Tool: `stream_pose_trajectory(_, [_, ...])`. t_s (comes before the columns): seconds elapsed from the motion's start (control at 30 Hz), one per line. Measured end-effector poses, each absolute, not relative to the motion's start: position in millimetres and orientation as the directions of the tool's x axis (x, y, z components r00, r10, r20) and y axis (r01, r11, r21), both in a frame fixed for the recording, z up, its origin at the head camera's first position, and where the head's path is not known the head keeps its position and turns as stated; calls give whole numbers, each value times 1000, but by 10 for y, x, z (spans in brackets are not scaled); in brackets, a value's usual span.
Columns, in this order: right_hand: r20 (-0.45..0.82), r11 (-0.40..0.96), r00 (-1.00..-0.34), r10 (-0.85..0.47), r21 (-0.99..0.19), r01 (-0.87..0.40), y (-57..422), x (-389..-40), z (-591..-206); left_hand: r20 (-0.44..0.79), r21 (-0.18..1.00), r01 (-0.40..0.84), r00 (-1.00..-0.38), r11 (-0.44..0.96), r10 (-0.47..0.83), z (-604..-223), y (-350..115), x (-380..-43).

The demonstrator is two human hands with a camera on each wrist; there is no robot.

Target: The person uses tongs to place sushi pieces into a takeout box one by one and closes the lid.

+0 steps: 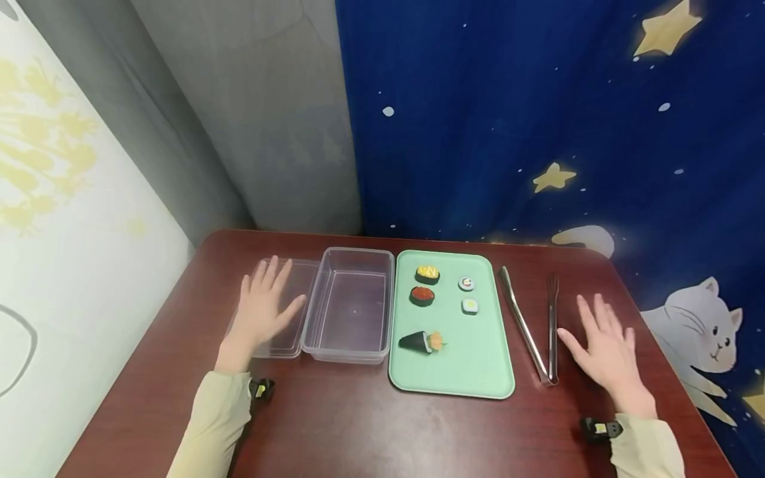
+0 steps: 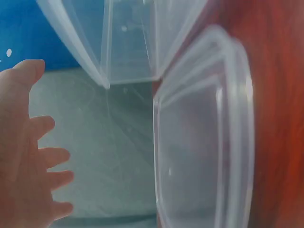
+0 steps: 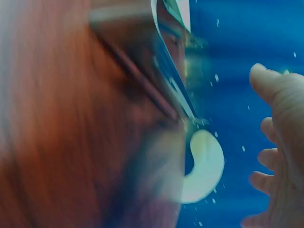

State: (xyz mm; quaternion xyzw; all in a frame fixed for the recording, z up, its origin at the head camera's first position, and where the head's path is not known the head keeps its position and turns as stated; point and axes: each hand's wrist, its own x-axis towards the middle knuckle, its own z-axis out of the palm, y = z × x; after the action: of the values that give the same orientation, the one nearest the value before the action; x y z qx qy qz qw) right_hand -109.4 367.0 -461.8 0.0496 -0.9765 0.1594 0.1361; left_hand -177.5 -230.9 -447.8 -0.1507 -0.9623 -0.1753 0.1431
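Note:
My left hand (image 1: 260, 307), fingers spread, is over the clear plastic lid (image 1: 291, 335) at the left of the table. Beside the lid stands a clear plastic box (image 1: 355, 312) with nothing inside. My right hand (image 1: 607, 350), also spread and holding nothing, is just right of the metal tongs (image 1: 526, 335), whose two arms are apart. Between box and tongs lies a green tray (image 1: 460, 372). It carries a corn-topped sushi (image 1: 427, 273), a red roe sushi (image 1: 422, 296), two small rolls (image 1: 469, 306) and a dark cone-shaped hand roll (image 1: 421, 342).
The dark red wooden table (image 1: 352, 425) ends at a blue starry curtain (image 1: 466, 133) and a grey curtain (image 1: 287, 119) behind. A white panel (image 1: 72, 199) with yellow print borders the left side. A black wrist camera (image 1: 261, 389) sits at my left cuff.

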Motion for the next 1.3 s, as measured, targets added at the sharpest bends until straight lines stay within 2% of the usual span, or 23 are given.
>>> stream_pose_trajectory(0.17, [318, 903, -946, -54, -390, -183, 3470, -1099, -4768, 332, 456, 419, -898, 785, 287, -4529, -2190, -1654])
stream_pose_trajectory(0.33, [286, 897, -958, 1, -424, -125, 3320, -1101, -4867, 311, 591, 408, -911, 696, 270, -4607, -2092, -1574])
stream_pose_trajectory(0.63, [160, 906, -981, 107, -423, 30, 3174, -1134, -4865, 432, 636, 482, -869, 602, 239, -4702, -2021, -1551])
stream_pose_trajectory(0.77, [130, 904, -983, 131, -423, 64, 3126, -1152, -4830, 395, 716, 438, -896, 544, 202, -4689, -1996, -1532])
stream_pose_trajectory(0.93, [67, 896, -988, 140, -433, 97, 3120, -1172, -4816, 324, 763, 357, -932, 539, 159, -4681, -1981, -1520])
stream_pose_trajectory(1.07, [116, 887, -986, 123, -458, 57, 3157, -1182, -4824, 296, 789, 328, -944, 519, 147, -4672, -1973, -1516])
stream_pose_trajectory(1.3, [332, 877, -940, 83, -472, -89, 3247, -1210, -4798, 276, 809, 315, -949, 495, 153, -4661, -1968, -1521])
